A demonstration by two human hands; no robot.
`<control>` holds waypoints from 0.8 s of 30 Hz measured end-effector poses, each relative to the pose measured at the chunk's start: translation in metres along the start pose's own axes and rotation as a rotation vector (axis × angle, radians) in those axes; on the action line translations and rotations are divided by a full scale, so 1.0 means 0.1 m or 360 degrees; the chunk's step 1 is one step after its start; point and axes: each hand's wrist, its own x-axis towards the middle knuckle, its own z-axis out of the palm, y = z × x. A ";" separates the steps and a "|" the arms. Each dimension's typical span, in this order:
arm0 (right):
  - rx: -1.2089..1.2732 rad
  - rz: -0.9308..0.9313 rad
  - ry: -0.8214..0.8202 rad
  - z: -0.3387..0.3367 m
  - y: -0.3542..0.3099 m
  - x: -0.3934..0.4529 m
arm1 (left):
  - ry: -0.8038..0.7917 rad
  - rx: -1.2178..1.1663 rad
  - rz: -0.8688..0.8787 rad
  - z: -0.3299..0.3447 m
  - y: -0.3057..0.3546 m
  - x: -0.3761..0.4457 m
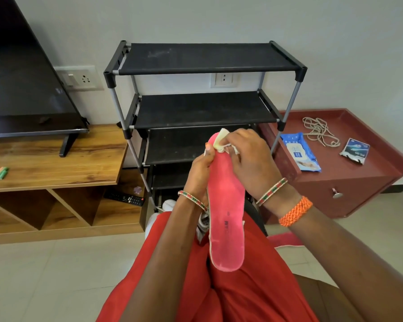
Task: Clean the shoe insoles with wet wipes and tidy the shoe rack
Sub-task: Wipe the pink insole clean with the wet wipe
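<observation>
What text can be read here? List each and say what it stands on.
Pink insole: dark print near the heel, too blurred to read.
Blue wet wipes pack: label and dark blue logo, unreadable.
Small sachet: print too small.
Remote control: button markings illegible.
No text reads clearly.

Both my forearms reach up from the bottom of the frame and meet near its centre. My left hand [199,168] sits just left of centre, its fingers [209,151] curled round the pink insole [226,212], thumb up near its top end. My right hand [247,152] comes in from the lower right, wrist bent, pinching a crumpled wipe [220,140] against that same end.
</observation>
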 end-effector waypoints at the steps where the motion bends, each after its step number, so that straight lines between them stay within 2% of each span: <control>1: -0.0005 0.0007 -0.0025 -0.01 -0.01 -0.02 | 0.0007 0.0004 0.0023 -0.02 0.01 0.01; 4: 0.0034 0.0013 -0.0161 0.00 -0.08 -0.18 | 0.0058 -0.0043 0.0032 -0.09 0.08 0.04; 7: 0.0050 -0.0007 -0.0247 -0.02 -0.10 -0.30 | -0.0014 -0.0076 -0.0062 -0.12 0.07 0.03; 11: -0.0011 0.0013 -0.0101 -0.01 0.01 -0.03 | -0.0156 -0.0154 -0.0155 -0.01 -0.07 -0.05; 14: -0.0004 0.0019 0.0052 0.00 0.08 0.17 | -0.0181 -0.0156 -0.0066 0.08 -0.05 -0.12; 17: 0.0048 -0.0041 0.0019 0.01 0.09 0.16 | -0.0030 -0.0093 0.0035 0.00 -0.05 -0.06; 20: 0.0039 -0.0124 -0.0060 0.06 0.06 -0.07 | 0.0229 -0.0023 0.0093 -0.13 0.02 0.06; 24: 0.0099 -0.0111 -0.0079 0.10 0.00 -0.41 | 0.0353 0.0082 0.0064 -0.26 0.02 0.18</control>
